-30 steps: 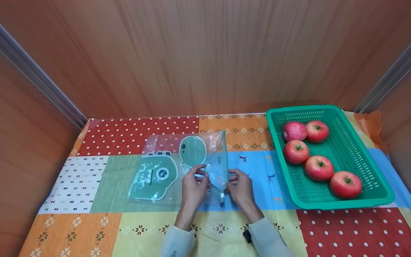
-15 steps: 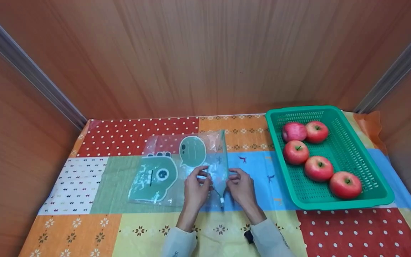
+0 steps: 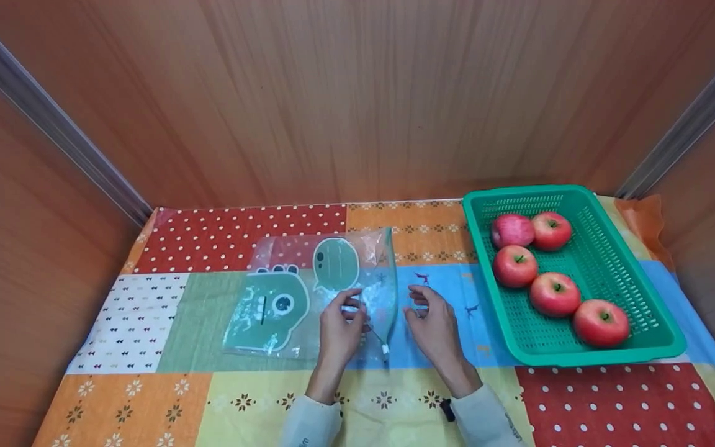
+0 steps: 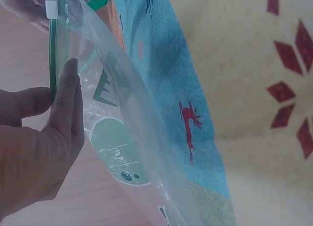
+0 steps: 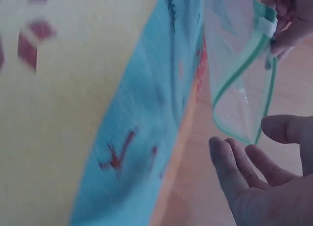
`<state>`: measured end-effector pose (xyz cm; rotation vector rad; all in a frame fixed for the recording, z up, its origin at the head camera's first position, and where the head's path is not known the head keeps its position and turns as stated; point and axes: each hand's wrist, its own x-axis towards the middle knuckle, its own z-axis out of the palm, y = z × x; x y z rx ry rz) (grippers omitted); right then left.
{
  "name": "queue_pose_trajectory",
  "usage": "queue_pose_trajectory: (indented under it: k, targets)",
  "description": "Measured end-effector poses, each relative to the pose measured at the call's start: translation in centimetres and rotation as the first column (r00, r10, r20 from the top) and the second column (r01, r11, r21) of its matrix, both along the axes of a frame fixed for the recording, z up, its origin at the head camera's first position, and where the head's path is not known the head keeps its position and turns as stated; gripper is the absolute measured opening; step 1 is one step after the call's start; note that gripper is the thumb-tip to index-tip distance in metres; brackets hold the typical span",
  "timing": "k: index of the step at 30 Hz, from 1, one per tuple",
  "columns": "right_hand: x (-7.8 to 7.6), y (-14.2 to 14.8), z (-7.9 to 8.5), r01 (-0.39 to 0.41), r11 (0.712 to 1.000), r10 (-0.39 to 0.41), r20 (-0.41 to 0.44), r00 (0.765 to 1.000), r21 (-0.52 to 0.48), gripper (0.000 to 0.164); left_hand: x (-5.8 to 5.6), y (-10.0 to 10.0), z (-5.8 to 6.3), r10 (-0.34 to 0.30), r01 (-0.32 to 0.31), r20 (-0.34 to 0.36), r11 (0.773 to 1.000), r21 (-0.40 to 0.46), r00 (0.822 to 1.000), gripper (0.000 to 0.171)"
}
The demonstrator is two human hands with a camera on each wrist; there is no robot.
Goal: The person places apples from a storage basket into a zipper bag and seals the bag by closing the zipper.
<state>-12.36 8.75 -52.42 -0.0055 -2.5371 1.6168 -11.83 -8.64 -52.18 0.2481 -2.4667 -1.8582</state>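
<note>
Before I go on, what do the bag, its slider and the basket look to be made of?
Bag: glossy, flexible clear plastic film; it glints, and the tablecloth shows through.
Slider: white, probably hard plastic, judging by its crisp, blocky edges.
Basket: smooth green, likely moulded plastic, given its uniform colour and regular slots.
</note>
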Motion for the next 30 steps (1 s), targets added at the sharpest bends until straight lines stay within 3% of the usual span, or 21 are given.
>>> queue_pose_trajectory:
  k: [5, 11, 17, 24, 30]
  targets:
    - [0.4, 0.9, 1.1, -0.041, 0.994, 0.046, -0.042, 0.998, 0.106, 0.037, 0.0, -0.1, -0.1, -0.006, 0.006, -0.012, 1.0, 0.003, 1.0, 0.034]
    - [1.0, 2.2, 2.0, -0.018, 0.968, 0.045, -0.105, 0.993, 0.25, 0.04, 0.0, 0.0, -0.2, -0.004, 0.004, -0.01, 1.0, -0.004, 1.0, 0.034]
    - [1.3, 3.5, 2.6, 0.009, 0.959, 0.028, -0.127, 0.992, 0.284, 0.041, 0.1, -0.1, -0.2, 0.005, -0.005, 0.007, 1.0, -0.014, 1.0, 0.033]
    - [0.9, 5.4, 3.5, 0.033, 0.911, 0.051, -0.194, 0.98, 0.41, 0.046, 0.1, -0.3, -0.4, 0.007, -0.007, -0.005, 1.0, -0.006, 1.0, 0.033]
    - [0.5, 7.4, 4.7, 0.038, 0.902, 0.057, -0.206, 0.977, 0.431, 0.048, 0.0, -0.1, -0.4, 0.003, -0.003, -0.017, 1.0, 0.004, 1.0, 0.032]
